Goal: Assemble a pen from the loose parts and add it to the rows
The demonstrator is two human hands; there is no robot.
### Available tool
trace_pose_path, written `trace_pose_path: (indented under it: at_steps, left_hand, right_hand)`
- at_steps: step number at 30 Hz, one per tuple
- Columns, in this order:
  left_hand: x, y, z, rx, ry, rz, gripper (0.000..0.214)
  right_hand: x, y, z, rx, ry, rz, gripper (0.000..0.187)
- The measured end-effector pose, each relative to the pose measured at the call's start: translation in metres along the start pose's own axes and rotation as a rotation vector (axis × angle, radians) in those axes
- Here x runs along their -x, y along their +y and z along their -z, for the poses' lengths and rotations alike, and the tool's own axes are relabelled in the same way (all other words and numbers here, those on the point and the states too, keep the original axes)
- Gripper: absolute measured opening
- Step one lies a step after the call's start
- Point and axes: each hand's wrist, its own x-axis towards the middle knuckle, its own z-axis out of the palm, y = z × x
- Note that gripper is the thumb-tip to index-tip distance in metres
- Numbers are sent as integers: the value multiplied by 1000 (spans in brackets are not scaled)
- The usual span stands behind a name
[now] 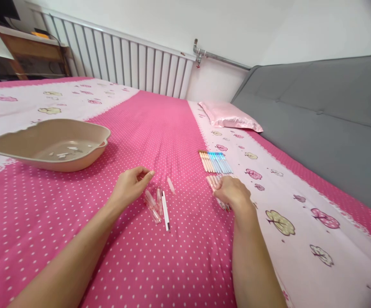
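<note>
My left hand (129, 186) hovers over the pink dotted sheet with thumb and index finger pinched together. Whatever may be between those fingertips is too small to tell. Just below it lie clear pink pen barrels (152, 205), white pen refills (165, 211) and a separate small pale pink piece (171, 185). My right hand (234, 192) is closed over a row of pink pens (211, 183), fingertips pressed on one of them and hiding part of the row. Directly beyond that row, orange pens (206, 162) and blue pens (220, 162) lie side by side.
A beige plastic basin (54, 164) holding several small white pieces stands on the bed to the left. A pink pillow (228, 115) rests against the grey headboard (316, 111). A white radiator (124, 60) and a wooden desk (38, 51) are at the far side.
</note>
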Motion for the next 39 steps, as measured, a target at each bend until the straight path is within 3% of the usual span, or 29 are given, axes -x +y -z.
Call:
trace_pose_path:
  at_steps: [26,32,36,39]
  left_hand:
    - [-1,-1,0,-68,-4,-9,36]
    - [0,2,1,-63,-9,6,36]
    - [0,4,2,-76,19,4,36]
    - [0,0,3,-114,54,10,36]
  right_hand:
    - [-20,2,-16,41,-60,-37,35]
    - [-14,0,-11,12,-64,-22,28]
    - [-1,-6,-2,-61,56,31,20]
    - [9,-18,0,-199,170,174,17]
